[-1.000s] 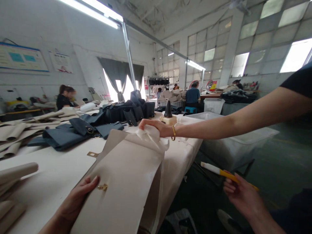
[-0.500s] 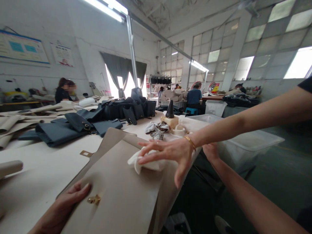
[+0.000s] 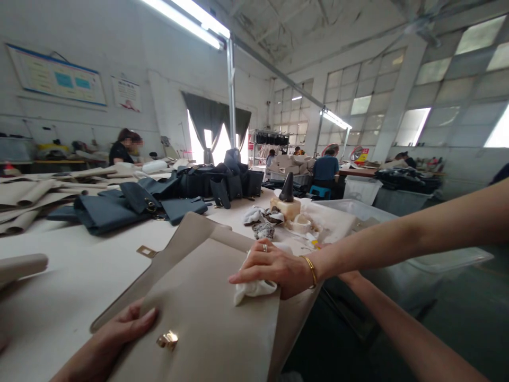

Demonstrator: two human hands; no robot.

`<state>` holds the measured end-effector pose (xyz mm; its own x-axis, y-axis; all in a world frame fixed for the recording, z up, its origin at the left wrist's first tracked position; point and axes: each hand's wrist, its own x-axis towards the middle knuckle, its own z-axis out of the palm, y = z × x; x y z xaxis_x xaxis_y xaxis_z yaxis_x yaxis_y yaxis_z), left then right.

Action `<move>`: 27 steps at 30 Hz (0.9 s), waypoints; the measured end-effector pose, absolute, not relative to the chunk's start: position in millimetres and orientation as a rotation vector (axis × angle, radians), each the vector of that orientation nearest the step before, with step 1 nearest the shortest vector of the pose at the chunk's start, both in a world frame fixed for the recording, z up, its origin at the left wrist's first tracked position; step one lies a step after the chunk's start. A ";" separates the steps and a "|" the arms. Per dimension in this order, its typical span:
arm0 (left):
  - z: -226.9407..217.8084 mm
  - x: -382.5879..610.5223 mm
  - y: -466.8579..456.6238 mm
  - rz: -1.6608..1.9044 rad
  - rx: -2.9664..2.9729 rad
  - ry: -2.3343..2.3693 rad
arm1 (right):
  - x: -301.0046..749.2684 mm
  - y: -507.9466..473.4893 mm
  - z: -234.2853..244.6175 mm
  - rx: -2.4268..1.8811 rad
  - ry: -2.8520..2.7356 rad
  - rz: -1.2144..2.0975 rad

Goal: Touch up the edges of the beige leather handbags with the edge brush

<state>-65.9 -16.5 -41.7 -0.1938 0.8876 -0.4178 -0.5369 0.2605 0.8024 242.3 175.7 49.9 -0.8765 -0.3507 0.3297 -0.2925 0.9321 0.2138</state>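
Note:
My left hand (image 3: pixel 133 321) grips the left edge of a beige handbag (image 3: pixel 202 281), thumb on the front panel beside a gold clasp (image 3: pixel 167 340). A flap with a gold eyelet plate (image 3: pixel 147 251) lies behind the panel. My right arm comes in from the lower right. My right hand (image 3: pixel 349 277) is mostly hidden behind a co-worker's arm; a yellow-and-white object (image 3: pixel 313 241) shows by its fingertips. The co-worker's hand (image 3: pixel 270 265), with a ring and bracelet, presses a white cloth (image 3: pixel 254 291) on the handbag's right side.
Dark blue bag pieces (image 3: pixel 107 212) are heaped across the table. Beige rolls (image 3: pixel 29 193) lie at the left. A black cone (image 3: pixel 287 188) stands on a yellowish block, near crumpled rags (image 3: pixel 263 229). A translucent plastic bin (image 3: pixel 441 262) stands beyond the table's right edge.
The co-worker's hand has gone from spread fingers over the cloth to a closer hold, slightly rightward. My right hand has moved further behind that arm. The view has shifted; my left hand keeps its grip.

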 end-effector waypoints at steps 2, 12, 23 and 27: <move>-33.3 -54.6 -18.4 1.343 0.439 1.173 | 242.2 177.4 49.5 0.522 -2.636 -0.060; -2.1 -29.5 -28.0 1.415 0.531 1.136 | 326.5 218.3 27.0 -0.203 -2.763 -0.081; 15.9 -37.4 -21.8 1.504 0.705 1.054 | 433.4 113.7 -83.0 -1.489 -1.685 0.147; 31.9 -34.6 -17.6 1.584 0.762 1.041 | 446.5 43.7 -116.7 -1.551 -1.549 0.477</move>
